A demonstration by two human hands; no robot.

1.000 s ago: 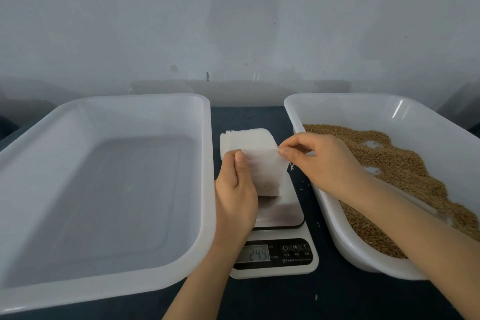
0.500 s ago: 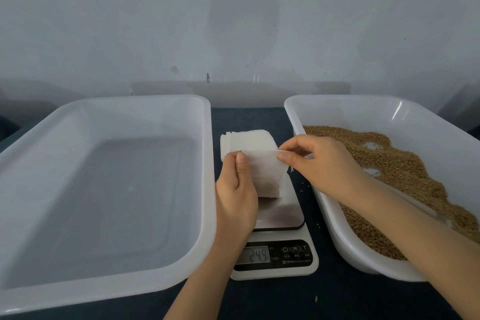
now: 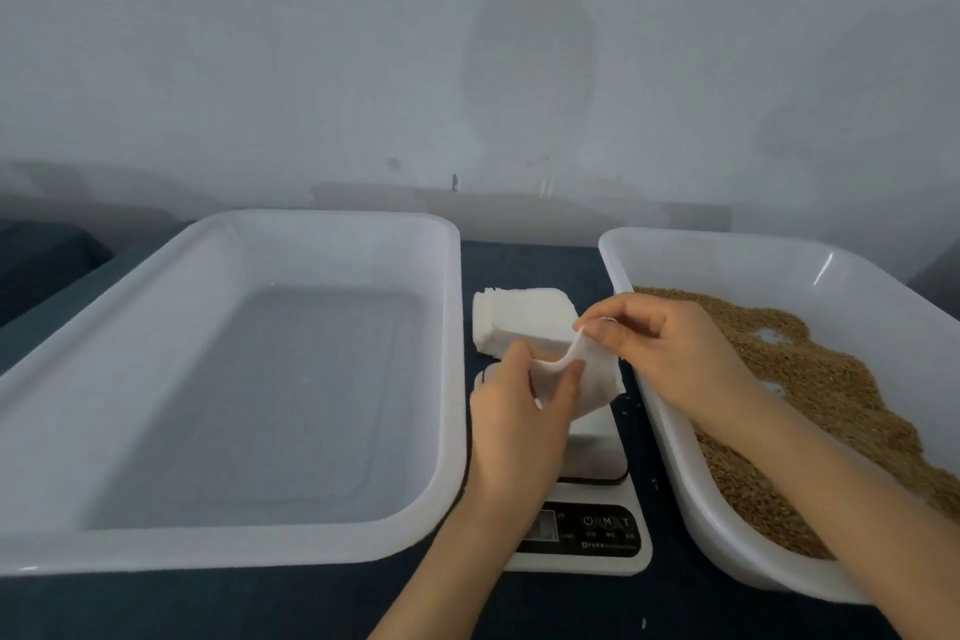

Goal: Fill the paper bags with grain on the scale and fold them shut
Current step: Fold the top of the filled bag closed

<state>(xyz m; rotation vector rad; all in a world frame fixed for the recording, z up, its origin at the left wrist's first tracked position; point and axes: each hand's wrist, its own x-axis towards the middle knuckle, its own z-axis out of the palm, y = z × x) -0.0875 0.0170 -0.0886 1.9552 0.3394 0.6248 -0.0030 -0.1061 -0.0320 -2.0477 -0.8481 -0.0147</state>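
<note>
My left hand [image 3: 519, 416] pinches one top edge of a thin white paper bag [image 3: 597, 379], and my right hand [image 3: 660, 353] pinches the other with curled fingertips. The bag hangs just above the white digital kitchen scale [image 3: 597, 452], near a stack of flat white bags [image 3: 514, 322] and beside the white plastic tub [image 3: 727, 244] of brown grain [image 3: 810, 379].

The left hand [image 3: 519, 413] and right hand [image 3: 667, 353] meet, both pinching, forearms angled inward.
</note>
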